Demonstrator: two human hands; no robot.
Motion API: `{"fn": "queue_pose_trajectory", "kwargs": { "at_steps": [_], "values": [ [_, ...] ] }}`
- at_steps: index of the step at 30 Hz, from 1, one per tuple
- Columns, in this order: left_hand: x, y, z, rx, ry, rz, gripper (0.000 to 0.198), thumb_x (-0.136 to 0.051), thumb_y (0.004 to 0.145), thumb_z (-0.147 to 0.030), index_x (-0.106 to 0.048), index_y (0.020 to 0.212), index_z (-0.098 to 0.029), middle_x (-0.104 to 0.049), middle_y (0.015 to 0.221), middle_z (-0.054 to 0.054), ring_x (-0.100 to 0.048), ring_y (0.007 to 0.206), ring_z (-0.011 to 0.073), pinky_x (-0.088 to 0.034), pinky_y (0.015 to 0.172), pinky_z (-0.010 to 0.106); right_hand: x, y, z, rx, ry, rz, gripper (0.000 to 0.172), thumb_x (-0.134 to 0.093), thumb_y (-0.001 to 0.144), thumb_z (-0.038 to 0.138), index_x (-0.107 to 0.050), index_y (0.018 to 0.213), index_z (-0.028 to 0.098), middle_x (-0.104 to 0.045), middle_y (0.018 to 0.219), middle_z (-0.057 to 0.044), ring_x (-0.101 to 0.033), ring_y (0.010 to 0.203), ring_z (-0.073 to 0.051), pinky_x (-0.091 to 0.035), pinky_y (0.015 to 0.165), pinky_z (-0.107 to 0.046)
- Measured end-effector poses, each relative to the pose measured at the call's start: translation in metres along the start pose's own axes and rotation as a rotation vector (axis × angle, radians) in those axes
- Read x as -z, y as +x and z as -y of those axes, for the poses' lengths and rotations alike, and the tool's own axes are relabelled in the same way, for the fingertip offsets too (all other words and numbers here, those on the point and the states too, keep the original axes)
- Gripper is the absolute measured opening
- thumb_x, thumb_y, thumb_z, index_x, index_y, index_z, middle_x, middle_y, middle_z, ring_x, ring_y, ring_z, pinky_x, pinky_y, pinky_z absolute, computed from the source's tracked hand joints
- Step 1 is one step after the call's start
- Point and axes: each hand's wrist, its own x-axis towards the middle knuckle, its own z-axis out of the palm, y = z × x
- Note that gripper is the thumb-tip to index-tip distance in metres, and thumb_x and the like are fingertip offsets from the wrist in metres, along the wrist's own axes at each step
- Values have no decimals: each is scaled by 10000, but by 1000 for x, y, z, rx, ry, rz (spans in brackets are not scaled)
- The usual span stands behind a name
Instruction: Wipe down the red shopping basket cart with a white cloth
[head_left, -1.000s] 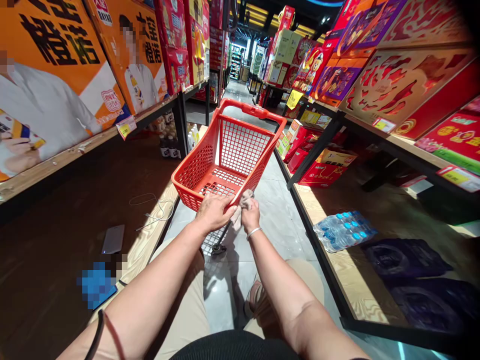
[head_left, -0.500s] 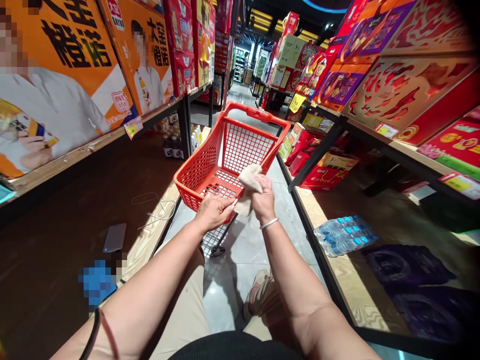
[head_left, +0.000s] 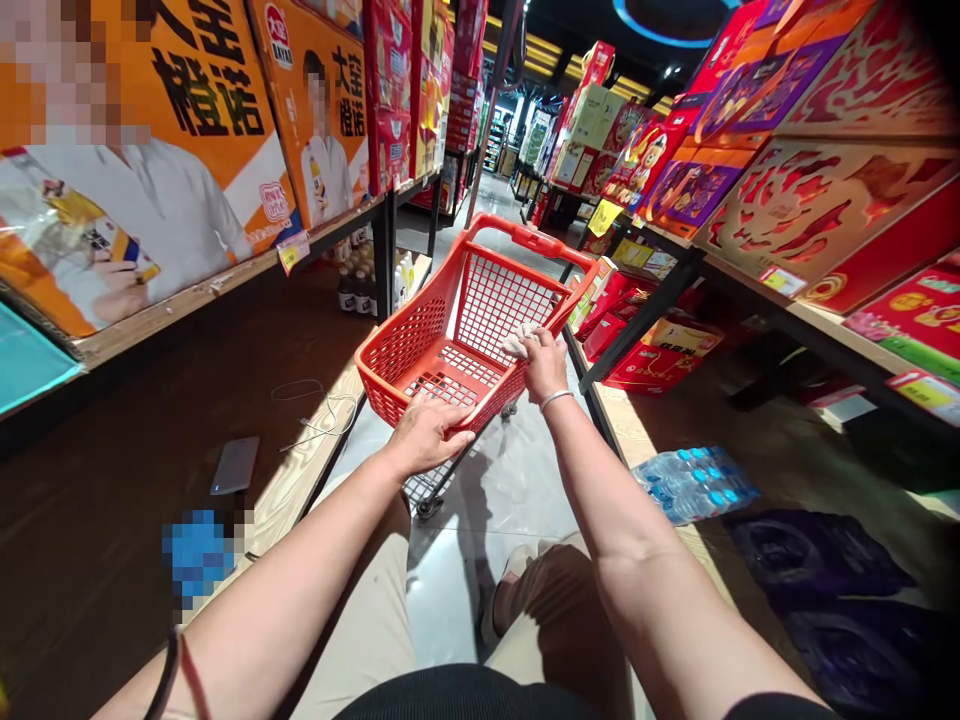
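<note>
A red plastic shopping basket (head_left: 442, 345) on wheels stands in the aisle in front of me, with its handle (head_left: 536, 238) at the far end. My left hand (head_left: 426, 437) grips the basket's near rim, fingers curled over the edge. My right hand (head_left: 544, 366) is closed on a pale cloth (head_left: 519, 339) and presses it against the basket's right rim, about halfway along. The inside of the basket holds nothing that I can see.
Shelves run along both sides of the aisle. Orange boxes (head_left: 187, 150) stand on the left shelf, red gift boxes (head_left: 817, 200) on the right. A phone (head_left: 235, 465) and a cable (head_left: 315, 415) lie on the low left shelf. A pack of water bottles (head_left: 694, 483) lies low right.
My right hand has carried the cloth from the basket's near corner forward along the right rim. My left hand has stayed on the near rim. The view has tilted up a little.
</note>
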Motion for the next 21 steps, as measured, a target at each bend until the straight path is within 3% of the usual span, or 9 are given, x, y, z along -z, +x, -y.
{"fn": "queue_pose_trajectory", "kwargs": {
  "at_steps": [2, 5, 8, 10, 12, 16, 18, 21],
  "values": [
    [-1, -1, 1, -2, 7, -11, 368, -596, 936, -411, -713, 1253, -264, -791, 1072, 59, -699, 1005, 268, -400, 942, 455, -1, -7, 10, 11, -79, 52, 334, -511, 844, 22, -780, 1018, 120, -600, 1264, -103, -453, 1013, -155, -347, 927, -370],
    [-2, -3, 5, -8, 25, -35, 361, -627, 912, -407, -719, 1221, -245, -783, 1004, 68, -687, 938, 262, -408, 916, 447, -7, -52, 43, 96, -204, 173, 338, -554, 839, 19, -781, 1022, 190, -605, 1255, -102, -438, 926, -185, -378, 853, -367],
    [-5, -3, 8, -25, 59, -55, 214, -644, 878, -358, -748, 1006, -220, -757, 915, 69, -665, 885, 252, -413, 883, 430, -10, -99, 76, 222, -339, 291, 341, -536, 890, 71, -743, 1117, 219, -597, 1262, -90, -428, 904, -206, -383, 803, -355],
    [-6, -4, 9, -36, 73, -54, 167, -612, 891, -330, -729, 890, -210, -741, 883, 72, -656, 882, 250, -412, 865, 424, -8, -109, 86, 252, -385, 337, 333, -533, 919, 107, -720, 1166, 231, -592, 1267, -76, -430, 911, -211, -386, 794, -350],
    [-7, -3, 9, -48, 60, -49, 198, -581, 922, -336, -729, 954, -209, -752, 936, 77, -659, 918, 255, -407, 878, 432, -3, -97, 81, 239, -412, 372, 320, -558, 928, 134, -723, 1175, 251, -588, 1288, -68, -438, 926, -217, -389, 793, -347],
    [-10, 0, 5, -62, 44, -40, 347, -542, 962, -327, -668, 1273, -238, -766, 1100, 72, -661, 1027, 271, -384, 952, 471, 11, -38, 50, 101, -454, 346, 318, -538, 956, 144, -742, 1174, 252, -575, 1341, -76, -451, 988, -229, -395, 824, -354],
    [-13, 3, 1, -63, 60, -25, 400, -524, 959, -278, -626, 1344, -237, -760, 1130, 74, -659, 1037, 272, -390, 956, 476, 15, -17, 42, 42, -510, 328, 337, -476, 989, 158, -737, 1187, 231, -560, 1372, -85, -454, 1027, -236, -400, 852, -356],
    [-19, 8, -7, -76, 93, -19, 428, -525, 929, -212, -606, 1349, -194, -744, 1155, 103, -657, 1063, 274, -417, 954, 471, 13, -16, 51, 79, -635, 417, 328, -447, 1010, 220, -747, 1142, 205, -595, 1299, -108, -463, 1054, -254, -406, 892, -365]
  ]
}}
